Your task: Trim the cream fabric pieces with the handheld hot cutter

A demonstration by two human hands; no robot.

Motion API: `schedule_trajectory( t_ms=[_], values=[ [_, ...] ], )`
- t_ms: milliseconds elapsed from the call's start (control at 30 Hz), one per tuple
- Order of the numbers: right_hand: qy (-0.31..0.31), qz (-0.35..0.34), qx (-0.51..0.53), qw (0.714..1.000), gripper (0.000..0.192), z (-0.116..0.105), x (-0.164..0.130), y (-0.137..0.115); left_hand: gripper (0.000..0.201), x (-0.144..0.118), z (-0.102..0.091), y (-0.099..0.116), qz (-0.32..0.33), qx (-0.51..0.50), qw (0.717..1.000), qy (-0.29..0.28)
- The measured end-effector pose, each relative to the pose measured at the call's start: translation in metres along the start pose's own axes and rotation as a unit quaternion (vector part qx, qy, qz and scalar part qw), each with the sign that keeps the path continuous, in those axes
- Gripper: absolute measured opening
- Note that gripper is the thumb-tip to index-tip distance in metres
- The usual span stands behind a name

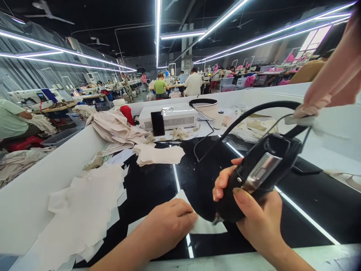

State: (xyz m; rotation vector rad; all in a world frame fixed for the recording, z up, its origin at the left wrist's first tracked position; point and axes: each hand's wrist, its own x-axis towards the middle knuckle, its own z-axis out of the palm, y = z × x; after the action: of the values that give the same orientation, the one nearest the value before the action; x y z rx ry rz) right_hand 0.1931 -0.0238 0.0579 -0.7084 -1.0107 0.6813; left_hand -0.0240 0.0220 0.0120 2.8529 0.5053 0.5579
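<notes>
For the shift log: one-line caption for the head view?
Right hand grips a black handheld tool, tip on a pale fabric piece pressed flat by left hand.

Glossy black table [152,184], pale fabric pieces [81,210], white machine [172,116], phone [157,123], cream garments [113,130]

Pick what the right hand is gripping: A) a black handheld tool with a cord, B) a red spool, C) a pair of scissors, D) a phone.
A: the right hand is wrapped around a black handheld tool, its tip down at the white fabric piece that the left hand presses flat, with a black cord running off behind it.
</notes>
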Motion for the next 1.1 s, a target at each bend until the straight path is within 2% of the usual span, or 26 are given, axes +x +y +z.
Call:
schedule_trajectory(
  t_ms=[133,267,433,667,933,1100],
  values=[
    [0.008,-0.001,-0.001,1.000,0.040,0.003,0.002,0.004,0.017,-0.002,-0.003,-0.004,0.007,0.000,1.000,0.005],
    [0.016,0.004,0.020,1.000,0.040,0.017,0.009,0.009,0.020,-0.003,-0.006,-0.003,0.003,-0.005,1.000,-0.001],
    [0.000,0.007,0.043,0.999,0.029,0.029,0.014,0.008,0.022,-0.001,-0.008,0.006,0.021,-0.010,1.000,0.012],
    [-0.009,0.012,0.043,0.999,0.026,0.029,0.013,0.005,0.019,0.003,-0.011,0.016,0.012,0.005,1.000,-0.004],
    [0.002,0.014,0.029,0.999,0.027,0.026,0.012,0.006,0.019,0.001,-0.011,0.010,0.018,0.022,0.999,-0.020],
    [-0.014,0.004,0.042,0.999,0.032,0.023,0.009,0.007,0.020,0.000,-0.013,0.007,0.014,0.027,0.999,-0.028]
  ],
)
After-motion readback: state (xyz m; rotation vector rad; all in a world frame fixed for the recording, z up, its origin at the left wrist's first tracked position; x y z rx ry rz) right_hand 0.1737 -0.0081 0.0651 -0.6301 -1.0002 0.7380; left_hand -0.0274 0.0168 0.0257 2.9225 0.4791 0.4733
